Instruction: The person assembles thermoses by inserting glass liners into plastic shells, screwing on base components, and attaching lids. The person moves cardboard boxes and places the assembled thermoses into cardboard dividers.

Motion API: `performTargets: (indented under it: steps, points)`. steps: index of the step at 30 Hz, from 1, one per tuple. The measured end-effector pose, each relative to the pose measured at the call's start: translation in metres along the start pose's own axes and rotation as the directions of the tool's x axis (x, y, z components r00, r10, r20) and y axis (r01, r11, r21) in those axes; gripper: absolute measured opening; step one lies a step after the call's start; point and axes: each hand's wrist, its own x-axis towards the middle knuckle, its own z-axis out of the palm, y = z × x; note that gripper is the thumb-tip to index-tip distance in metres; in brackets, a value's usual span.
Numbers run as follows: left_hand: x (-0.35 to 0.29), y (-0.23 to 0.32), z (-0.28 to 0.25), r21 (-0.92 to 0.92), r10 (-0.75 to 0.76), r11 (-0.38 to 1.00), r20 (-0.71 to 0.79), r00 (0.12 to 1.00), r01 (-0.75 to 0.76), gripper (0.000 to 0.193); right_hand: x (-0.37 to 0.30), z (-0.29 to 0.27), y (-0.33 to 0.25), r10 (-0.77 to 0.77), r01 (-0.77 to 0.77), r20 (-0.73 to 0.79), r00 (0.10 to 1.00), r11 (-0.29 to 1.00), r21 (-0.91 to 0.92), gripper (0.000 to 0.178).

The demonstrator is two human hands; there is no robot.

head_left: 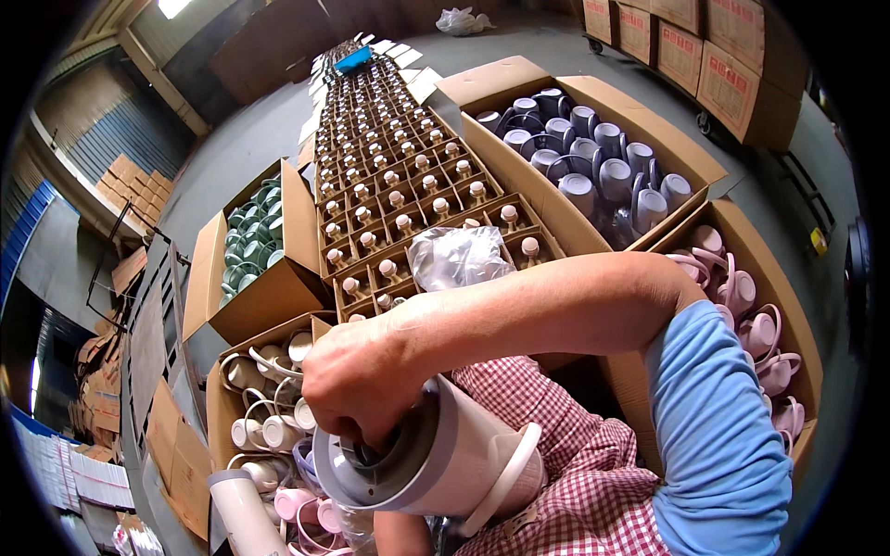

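A pale pink vacuum jug body (477, 454) with a grey rim and a white side handle (505, 482) lies tilted in front of me, its mouth facing left. My right hand (357, 380) reaches across from the right with curled fingers inside that mouth. What the fingertips grip among the dark parts there is hidden. Below the jug, only a bit of my left hand (403, 533) shows; its fingers are out of sight. Another pale jug body (246, 514) leans at the lower left, beside cream lids with loop handles (278, 431) and pink ones (295, 503).
Divided cartons (408, 185) holding bottle-like pieces with pale caps run far back, a clear plastic bag (459, 258) on the nearest. Around them stand boxes of green parts (252, 232), lavender lids (612, 176) and pink lids (756, 334). A cart carries stacked cartons (681, 56).
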Motion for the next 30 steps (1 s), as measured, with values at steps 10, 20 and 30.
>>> performTargets:
  steps: [10,20,30]
  points:
    - [-0.034,-0.016,0.003,0.156,0.011,0.987,-0.29,0.957,0.036,0.047,-0.041,0.016,0.037,0.515,-0.521,-0.127,0.848,0.854,-0.012,0.02]
    - [-0.003,-0.022,-0.035,-0.035,-0.075,0.997,-0.147,0.986,0.071,0.037,-0.203,0.19,0.147,0.343,-0.562,-0.446,0.827,0.55,-0.618,0.022]
    - [0.143,-0.04,-0.016,0.885,0.189,0.1,0.433,0.882,-0.456,0.028,-0.048,0.14,0.201,0.892,0.074,-0.252,0.375,0.242,0.967,0.013]
